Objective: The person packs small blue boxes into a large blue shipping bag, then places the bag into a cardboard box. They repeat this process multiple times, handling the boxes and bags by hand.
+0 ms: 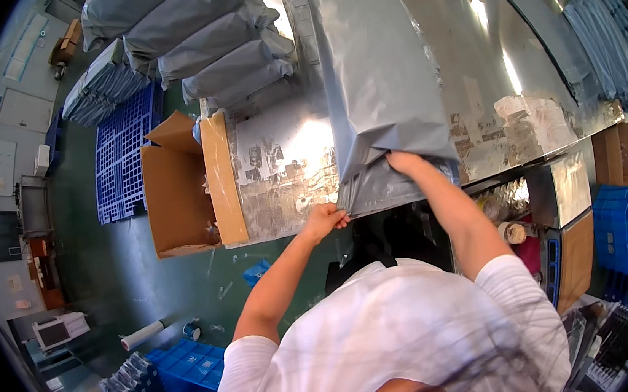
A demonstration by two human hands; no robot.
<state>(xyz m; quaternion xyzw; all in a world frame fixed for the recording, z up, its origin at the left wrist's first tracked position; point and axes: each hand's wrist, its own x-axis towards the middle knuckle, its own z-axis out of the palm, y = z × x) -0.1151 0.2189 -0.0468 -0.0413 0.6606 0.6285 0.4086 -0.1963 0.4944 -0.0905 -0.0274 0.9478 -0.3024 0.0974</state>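
Grey bag: the large, filled grey bag [384, 58] lies lengthwise on the metal table [478, 79], its near end at the table's front edge, in front of the person.
Near end: the loose film [386, 188] is creased and gathered toward the left corner; uneven pulling could set a skewed fold or stretch the thin plastic until it tears.
Left hand: the left hand [326, 220] has its fingers closed on the bag's near left corner, just beyond the table edge; a slipping pinch could let that corner spring loose.
Right hand: the right hand [402, 161] is at the fold on the near end, fingertips hidden by film, so I cannot tell how tightly it grips; fingers caught under the fold could drag it open on leaving.
Table edge: with film at the rim, a strong tug toward the body could slide the bag partly off.
Table top: pale residue [532, 119] to the right could snag or mark plastic dragged across it.
Left side: an open cardboard box [176, 199] stands against the table, and filled grey bags [226, 48] are piled beyond; a bag swung that way could knock either.
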